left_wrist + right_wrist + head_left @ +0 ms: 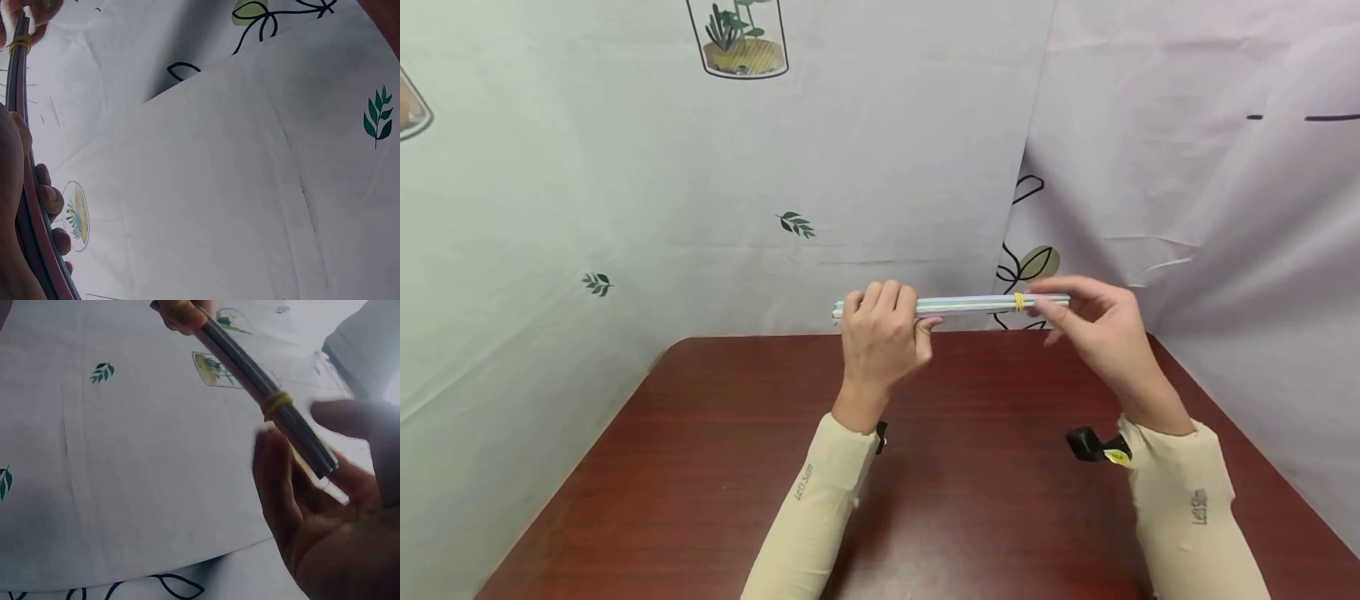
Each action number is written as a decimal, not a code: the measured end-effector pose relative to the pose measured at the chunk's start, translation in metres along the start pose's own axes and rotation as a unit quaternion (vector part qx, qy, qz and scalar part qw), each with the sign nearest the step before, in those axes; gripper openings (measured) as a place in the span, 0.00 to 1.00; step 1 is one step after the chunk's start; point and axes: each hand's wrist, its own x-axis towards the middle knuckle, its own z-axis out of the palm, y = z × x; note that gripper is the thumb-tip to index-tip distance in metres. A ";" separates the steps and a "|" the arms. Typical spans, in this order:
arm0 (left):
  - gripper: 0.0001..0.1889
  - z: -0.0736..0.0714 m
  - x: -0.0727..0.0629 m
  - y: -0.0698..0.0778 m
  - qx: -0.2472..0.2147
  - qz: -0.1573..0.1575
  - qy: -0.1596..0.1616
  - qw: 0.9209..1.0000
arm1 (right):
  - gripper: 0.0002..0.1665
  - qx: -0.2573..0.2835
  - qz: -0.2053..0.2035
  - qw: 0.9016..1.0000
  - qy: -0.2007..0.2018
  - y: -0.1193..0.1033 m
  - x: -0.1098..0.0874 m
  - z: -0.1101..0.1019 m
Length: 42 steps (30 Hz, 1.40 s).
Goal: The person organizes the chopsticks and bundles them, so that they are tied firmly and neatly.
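A bundle of long, thin pastel straws (pixel 966 307) is held level above the far edge of the table. Round it, near its right end, sits a yellow rubber band (pixel 1018 302), wound in more than one turn. My left hand (pixel 883 325) grips the bundle near its left end, fingers over the top and thumb below. About the banded end is my right hand (pixel 1101 325), its fingers loosely bent and blurred. In the right wrist view, the right thumb (pixel 347 419) stands apart from the straws, while the fingertips lie close beside the band. A whitish tip (pixel 337 490) shows beyond the straw ends.
A dark red-brown table (pixel 970 467) with rounded far corners lies beneath both forearms. White curtain cloth (pixel 887 167) with printed leaves and jars hangs behind and along both sides. A small black device (pixel 1084 444) is at the right wrist.
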 end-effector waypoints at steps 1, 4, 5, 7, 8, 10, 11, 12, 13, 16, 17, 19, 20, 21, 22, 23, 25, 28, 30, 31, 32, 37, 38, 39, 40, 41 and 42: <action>0.22 0.000 0.000 0.000 -0.003 0.004 0.002 1.000 | 0.14 -0.038 -0.013 0.999 -0.006 0.000 0.000 -0.001; 0.23 0.002 0.000 0.001 -0.005 0.014 0.004 1.000 | 0.16 -0.118 -0.035 0.992 -0.027 0.002 -0.002 -0.002; 0.23 0.002 0.000 0.002 -0.004 0.015 0.002 1.000 | 0.16 -0.142 -0.048 0.988 -0.027 0.003 -0.002 -0.002; 0.24 0.001 0.000 0.003 0.001 0.017 0.002 1.000 | 0.17 -0.190 -0.087 0.978 -0.020 0.005 -0.003 0.000; 0.25 0.002 0.000 0.003 0.005 0.019 0.002 1.000 | 0.17 -0.214 -0.109 0.971 -0.017 0.006 -0.003 0.001; 0.25 0.002 -0.001 0.006 0.014 0.029 0.006 0.999 | 0.18 -0.276 -0.165 0.947 -0.012 0.007 -0.003 0.004; 0.25 0.003 -0.001 0.008 0.019 0.033 0.009 0.999 | 0.18 -0.309 -0.193 0.931 -0.007 0.008 -0.003 0.006; 0.25 0.004 -0.001 0.009 0.022 0.035 0.011 0.999 | 0.18 -0.335 -0.218 0.917 -0.002 0.008 -0.003 0.008; 0.25 0.004 -0.002 0.011 0.026 0.036 0.011 0.999 | 0.18 -0.362 -0.238 0.901 0.001 0.008 -0.002 0.010; 0.26 0.006 -0.003 0.014 0.033 0.035 0.011 0.999 | 0.18 -0.419 -0.288 0.861 0.009 0.010 -0.001 0.013; 0.28 0.006 -0.003 0.014 0.034 0.032 0.009 0.999 | 0.17 -0.420 -0.293 0.859 0.007 0.011 -0.001 0.013; 0.28 0.006 -0.003 0.014 0.035 0.031 0.007 0.999 | 0.16 -0.418 -0.298 0.858 0.002 0.013 0.000 0.013; 0.26 0.006 -0.003 0.014 0.034 0.033 0.005 0.999 | 0.16 -0.409 -0.300 0.862 0.000 0.015 0.000 0.014; 0.24 0.006 -0.003 0.014 0.034 0.036 0.002 0.999 | 0.16 -0.399 -0.297 0.868 -0.002 0.016 0.000 0.014; 0.23 0.005 -0.003 0.014 0.035 0.038 -0.001 0.999 | 0.16 -0.388 -0.292 0.874 -0.005 0.018 0.001 0.015; 0.22 0.005 -0.003 0.014 0.036 0.038 -0.005 0.999 | 0.17 -0.377 -0.287 0.880 -0.008 0.019 0.001 0.016; 0.20 0.004 -0.003 0.015 0.038 0.039 -0.012 0.998 | 0.20 -0.374 -0.284 0.883 -0.009 0.022 0.002 0.019; 0.23 0.002 -0.004 0.016 0.039 0.043 -0.018 0.998 | 0.22 -0.402 -0.290 0.868 -0.015 0.022 0.002 0.022; 0.25 0.001 -0.004 0.017 0.037 0.046 -0.020 0.998 | 0.21 -0.431 -0.298 0.851 -0.025 0.021 0.001 0.023; 0.26 0.001 -0.004 0.017 0.036 0.048 -0.021 0.998 | 0.21 -0.442 -0.299 0.845 -0.033 0.020 0.000 0.023; 0.26 0.001 -0.004 0.018 0.035 0.050 -0.022 0.998 | 0.22 -0.450 -0.297 0.841 -0.043 0.018 0.000 0.022; 0.25 0.002 -0.004 0.017 0.031 0.053 -0.021 0.998 | 0.29 -0.415 -0.275 0.863 -0.082 0.011 -0.001 0.013; 0.26 0.002 -0.004 0.017 0.031 0.054 -0.019 0.998 | 0.30 -0.404 -0.272 0.869 -0.087 0.010 -0.001 0.010; 0.27 0.003 -0.004 0.016 0.030 0.057 -0.017 0.998 | 0.28 -0.390 -0.270 0.876 -0.092 0.010 0.000 0.008; 0.28 0.004 -0.004 0.016 0.029 0.059 -0.016 0.998 | 0.25 -0.379 -0.267 0.881 -0.096 0.009 0.001 0.006; 0.29 0.004 -0.004 0.015 0.028 0.061 -0.015 0.998 | 0.20 -0.371 -0.266 0.884 -0.098 0.010 0.002 0.004; 0.30 0.005 -0.004 0.015 0.028 0.062 -0.015 0.998 | 0.16 -0.367 -0.266 0.886 -0.102 0.010 0.003 0.002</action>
